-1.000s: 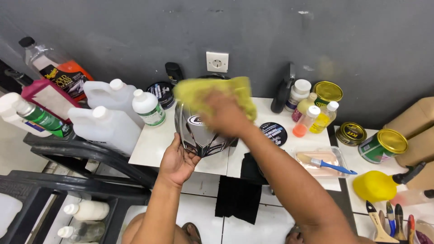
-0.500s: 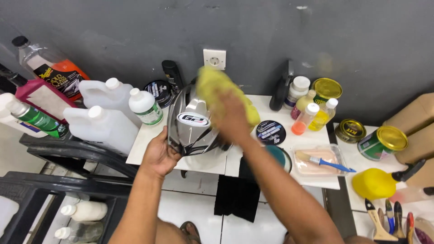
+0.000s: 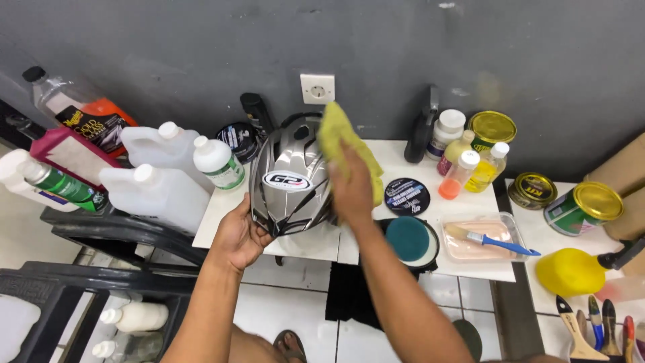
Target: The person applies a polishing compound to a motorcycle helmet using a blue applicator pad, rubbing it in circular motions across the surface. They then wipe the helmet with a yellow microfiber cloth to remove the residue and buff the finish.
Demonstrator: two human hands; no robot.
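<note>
A silver and black helmet (image 3: pixel 290 181) stands on the white tiled table (image 3: pixel 416 259), its top facing me. My left hand (image 3: pixel 240 235) grips the helmet's lower left edge from below. My right hand (image 3: pixel 351 191) presses a yellow-green cloth (image 3: pixel 341 144) against the helmet's right side; the cloth hangs over my fingers and up past the shell.
White jugs (image 3: pixel 158 191) and bottles crowd the left. A round black tin (image 3: pixel 406 196), a teal pad (image 3: pixel 408 240), a tray with a blue-handled brush (image 3: pixel 494 240), small bottles (image 3: pixel 463 171), gold-lidded cans (image 3: pixel 584 205), and a yellow sprayer (image 3: pixel 571 272) lie right. A black chair (image 3: pixel 80 282) stands lower left.
My right hand has carried the cloth from the helmet's top down to its right side. The helmet has turned, so its silver top now faces me.
</note>
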